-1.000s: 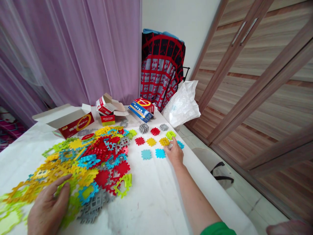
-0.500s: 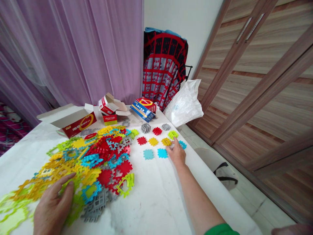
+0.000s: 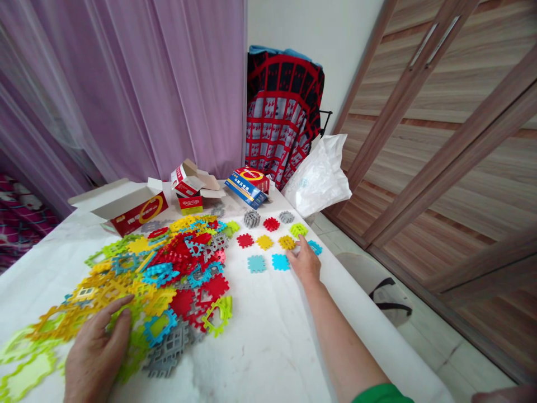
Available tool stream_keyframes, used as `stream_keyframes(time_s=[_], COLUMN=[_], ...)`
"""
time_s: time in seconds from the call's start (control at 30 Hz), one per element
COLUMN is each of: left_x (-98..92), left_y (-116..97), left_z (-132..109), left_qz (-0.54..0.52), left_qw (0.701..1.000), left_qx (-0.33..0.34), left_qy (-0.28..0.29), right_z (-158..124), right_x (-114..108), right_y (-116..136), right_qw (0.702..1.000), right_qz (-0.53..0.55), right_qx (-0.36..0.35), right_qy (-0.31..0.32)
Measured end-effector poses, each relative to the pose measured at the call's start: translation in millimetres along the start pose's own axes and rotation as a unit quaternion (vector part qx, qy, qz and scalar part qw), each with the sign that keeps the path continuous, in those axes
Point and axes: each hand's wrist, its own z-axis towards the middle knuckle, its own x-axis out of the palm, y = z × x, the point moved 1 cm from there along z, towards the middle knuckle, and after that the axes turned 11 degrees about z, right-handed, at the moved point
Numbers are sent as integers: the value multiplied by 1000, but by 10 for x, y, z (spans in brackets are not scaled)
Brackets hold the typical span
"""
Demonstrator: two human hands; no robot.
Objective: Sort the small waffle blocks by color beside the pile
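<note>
A big heap of flat, notched plastic tiles (image 3: 168, 274) in red, yellow, green, blue and grey covers the left of the white table (image 3: 268, 347). My left hand (image 3: 98, 355) lies flat on the heap's near edge, fingers stretched out. Small square tiles lie in rows to the right: grey (image 3: 251, 218), red (image 3: 244, 240), yellow (image 3: 287, 242), green (image 3: 298, 229), blue (image 3: 280, 261). My right hand (image 3: 305, 262) reaches among them, between the yellow tile and a blue tile (image 3: 315, 247). Its fingers are bent down and close together over a small pale piece that I cannot make out.
Opened red cardboard boxes (image 3: 130, 204) (image 3: 191, 187) and a blue-and-red box (image 3: 247, 187) stand at the table's far end. A white plastic bag (image 3: 319, 179) hangs off the far right corner. A red patterned cloth (image 3: 281, 117) drapes behind. Purple curtains (image 3: 126, 84) and wooden doors (image 3: 440, 140) flank the table.
The view has shifted a little. Both hands stay where they were: the left on the heap, the right at the rows of small tiles.
</note>
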Motion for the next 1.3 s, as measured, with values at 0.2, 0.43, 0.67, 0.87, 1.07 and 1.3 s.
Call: stream_keyframes(time_s=[0.2,0.43,0.67,0.87,1.07,1.3], left_x=[18,-4,21,47,23,0], left_y=[20,0,17,36,39,22], left_z=[7,5,-8,9,8,12], left_qz=[-2,-3,7,10,-2,4], left_qw=[1000,1000,1000,1000,1000,1000], left_qx=[8,21,24,3,14,23], left_qy=[-4,-12,-6,15,11,-6], right_z=[7,11,14,9,7,20], right_x=[-4,-4,-4,-9,-16,23], right_y=[-5,-4,-8,9,13,-41], right_qw=[1000,1000,1000,1000,1000,1000], right_qz=[-8,-19,-8,-18,-17,-1], right_qx=[4,9,14,16,10,-6], right_qy=[8,10,14,19,21,3])
